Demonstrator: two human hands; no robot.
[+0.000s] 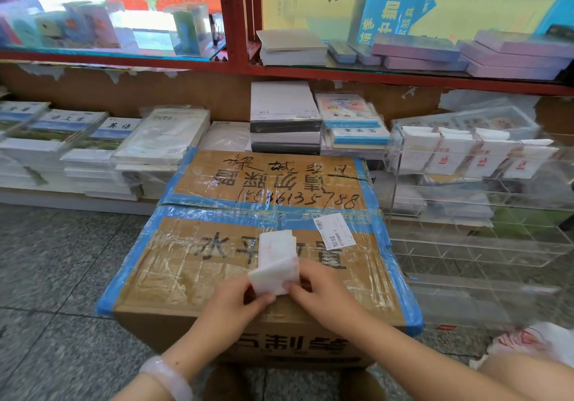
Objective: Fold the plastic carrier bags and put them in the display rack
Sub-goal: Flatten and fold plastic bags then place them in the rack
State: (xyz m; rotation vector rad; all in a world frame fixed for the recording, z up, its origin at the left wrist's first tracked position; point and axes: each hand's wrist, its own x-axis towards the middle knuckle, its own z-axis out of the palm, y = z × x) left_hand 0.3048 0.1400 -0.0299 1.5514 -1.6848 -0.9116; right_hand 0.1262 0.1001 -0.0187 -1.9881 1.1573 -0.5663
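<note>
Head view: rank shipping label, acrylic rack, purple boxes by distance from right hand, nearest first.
From the right hand:
1. Shipping label, on the carton top just beyond the hand.
2. Acrylic rack, on the right.
3. Purple boxes, upper shelf, far right.

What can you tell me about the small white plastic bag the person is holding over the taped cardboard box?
The small white plastic carrier bag is thin, slightly see-through film with faint red print, already folded into a narrow strip. Its far end lies flat on the brown cardboard box bound with blue tape; its near end is lifted and curling back. The left hand pinches the near left corner, and the right hand pinches the near right edge.
</note>
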